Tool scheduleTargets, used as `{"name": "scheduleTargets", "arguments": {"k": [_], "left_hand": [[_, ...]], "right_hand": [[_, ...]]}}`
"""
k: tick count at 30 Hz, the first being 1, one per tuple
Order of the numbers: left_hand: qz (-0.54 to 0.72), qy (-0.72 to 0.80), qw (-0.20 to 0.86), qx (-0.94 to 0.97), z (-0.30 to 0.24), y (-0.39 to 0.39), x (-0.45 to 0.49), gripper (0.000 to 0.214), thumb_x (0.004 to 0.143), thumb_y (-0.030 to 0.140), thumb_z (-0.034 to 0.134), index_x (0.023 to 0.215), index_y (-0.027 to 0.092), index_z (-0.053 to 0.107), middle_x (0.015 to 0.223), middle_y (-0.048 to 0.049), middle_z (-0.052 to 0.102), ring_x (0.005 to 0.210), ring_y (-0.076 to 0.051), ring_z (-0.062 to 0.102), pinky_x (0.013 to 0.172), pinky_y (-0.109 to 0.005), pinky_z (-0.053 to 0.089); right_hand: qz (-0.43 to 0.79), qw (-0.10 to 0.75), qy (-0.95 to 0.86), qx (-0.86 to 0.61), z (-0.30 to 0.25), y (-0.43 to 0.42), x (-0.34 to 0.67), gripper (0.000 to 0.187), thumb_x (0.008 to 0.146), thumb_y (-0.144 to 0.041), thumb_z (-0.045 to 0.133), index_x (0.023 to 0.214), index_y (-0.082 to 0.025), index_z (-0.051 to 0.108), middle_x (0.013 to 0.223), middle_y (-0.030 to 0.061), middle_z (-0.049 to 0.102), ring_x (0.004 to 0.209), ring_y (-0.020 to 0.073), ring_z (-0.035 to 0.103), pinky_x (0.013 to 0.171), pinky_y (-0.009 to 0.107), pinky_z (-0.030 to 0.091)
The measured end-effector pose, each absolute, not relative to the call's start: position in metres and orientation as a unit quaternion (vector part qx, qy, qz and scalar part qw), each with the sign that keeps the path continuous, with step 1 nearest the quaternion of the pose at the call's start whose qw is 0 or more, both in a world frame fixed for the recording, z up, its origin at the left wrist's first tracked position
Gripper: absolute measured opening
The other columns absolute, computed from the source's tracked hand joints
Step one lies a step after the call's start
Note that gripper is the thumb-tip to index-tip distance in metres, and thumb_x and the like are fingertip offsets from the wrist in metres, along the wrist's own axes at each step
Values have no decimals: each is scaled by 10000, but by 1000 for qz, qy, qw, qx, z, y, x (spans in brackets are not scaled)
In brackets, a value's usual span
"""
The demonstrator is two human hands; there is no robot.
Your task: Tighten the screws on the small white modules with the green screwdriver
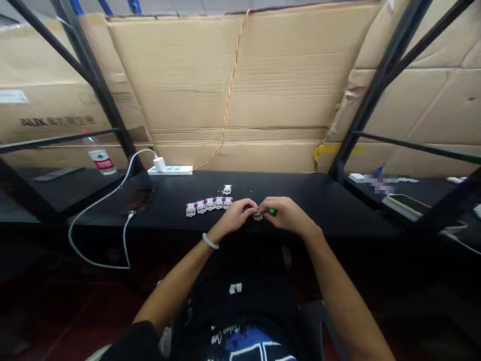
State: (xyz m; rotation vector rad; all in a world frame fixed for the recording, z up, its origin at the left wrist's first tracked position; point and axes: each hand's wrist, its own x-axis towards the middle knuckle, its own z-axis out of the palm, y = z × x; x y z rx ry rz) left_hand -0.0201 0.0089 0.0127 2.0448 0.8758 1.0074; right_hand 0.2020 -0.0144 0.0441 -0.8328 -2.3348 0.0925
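Note:
My left hand and my right hand meet over the front of a black table. Both are closed in a pinch around a small white part held between them. A small green item shows at the fingertips of my right hand. To the left of my left hand, several small white and purple parts lie in a row on the table. One more such part lies just behind the row. A bead bracelet circles my left wrist.
A white power strip with a plugged adapter sits at the back left, its white cable looping off the edge. A plastic bottle stands far left. Cardboard sheets and black frame bars back the table.

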Motion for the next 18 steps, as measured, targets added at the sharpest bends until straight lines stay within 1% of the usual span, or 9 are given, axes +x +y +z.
{"name": "scheduleTargets", "arguments": {"k": [4, 8, 11, 13, 15, 18], "left_hand": [[383, 344, 277, 811, 5, 14, -20, 141, 1000, 252, 645, 964, 182, 762, 1050, -79, 775, 1035, -236, 707, 1008, -365, 537], [377, 335, 229, 832, 5, 15, -22, 154, 1003, 260, 673, 898, 188, 760, 1054, -86, 756, 1083, -253, 689, 1054, -400, 528], [369, 341, 203, 840, 5, 15, -23, 136, 996, 244, 688, 897, 194, 767, 1161, -103, 755, 1168, -272, 676, 1124, -446, 504], [363, 351, 200, 840, 5, 15, -22, 123, 993, 226, 688, 908, 195, 772, 1298, -122, 739, 1289, -294, 650, 1196, -482, 465], [355, 354, 213, 839, 4, 14, -22, 119, 991, 207, 681, 913, 196, 770, 1377, -128, 726, 1392, -306, 615, 1245, -497, 433], [349, 348, 237, 837, 3, 14, -22, 127, 996, 199, 664, 914, 199, 762, 1322, -117, 765, 1409, -298, 624, 1247, -485, 446]], "right_hand": [[54, 303, -896, -319, 39, -8, 204, 153, 918, -99, 687, 898, -205, 794, 899, 49, 809, 766, 163, 726, 747, 258, 496], [57, 292, -897, -326, 38, -7, 203, 144, 929, -111, 694, 902, -207, 798, 905, 48, 806, 784, 166, 725, 765, 259, 496], [53, 279, -898, -336, 39, -8, 202, 155, 934, -103, 690, 891, -206, 798, 920, 48, 797, 783, 158, 711, 756, 252, 481], [45, 268, -898, -347, 39, -8, 201, 163, 937, -104, 689, 877, -208, 799, 920, 47, 787, 772, 153, 694, 742, 250, 462], [40, 256, -900, -352, 39, -7, 200, 160, 938, -111, 693, 880, -211, 802, 916, 47, 782, 769, 155, 680, 735, 252, 448], [44, 243, -902, -353, 38, -6, 200, 164, 945, -120, 687, 915, -218, 814, 909, 45, 783, 772, 160, 673, 738, 256, 442]]}}
